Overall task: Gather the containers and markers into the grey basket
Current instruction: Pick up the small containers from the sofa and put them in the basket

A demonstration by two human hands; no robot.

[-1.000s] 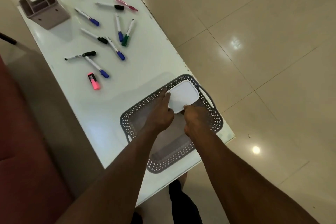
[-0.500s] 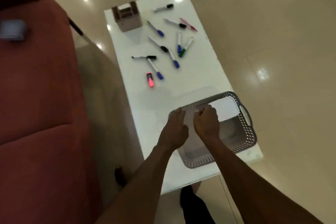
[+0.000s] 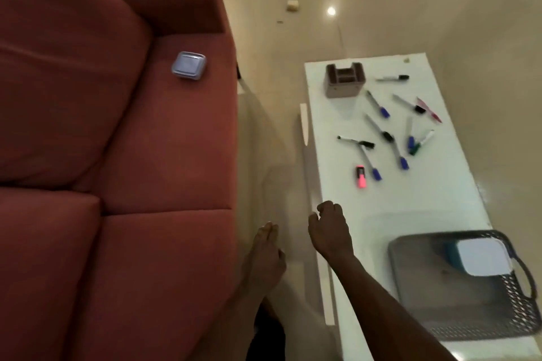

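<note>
The grey basket [image 3: 517,300] stands at the near right end of the white table [image 3: 425,196]. A teal container with a white lid [image 3: 481,253] lies inside it. Another small clear container with a bluish lid [image 3: 189,65] sits on the red sofa [image 3: 123,141] to the left. Several markers [image 3: 387,135] and a pink highlighter [image 3: 360,177] lie scattered on the far half of the table. My left hand [image 3: 268,252] hangs over the gap between sofa and table, fingers extended, empty. My right hand [image 3: 330,230] is over the table's left edge, fingers curled, empty.
A grey-pink pen holder [image 3: 344,79] stands at the table's far left corner. A narrow strip of tiled floor [image 3: 264,155] separates the sofa from the table. A small pale block [image 3: 292,6] lies on the floor beyond.
Both hands have left the basket and moved left, away from the white-lidded container now resting inside it. The view has swung left, bringing the sofa and its container into sight.
</note>
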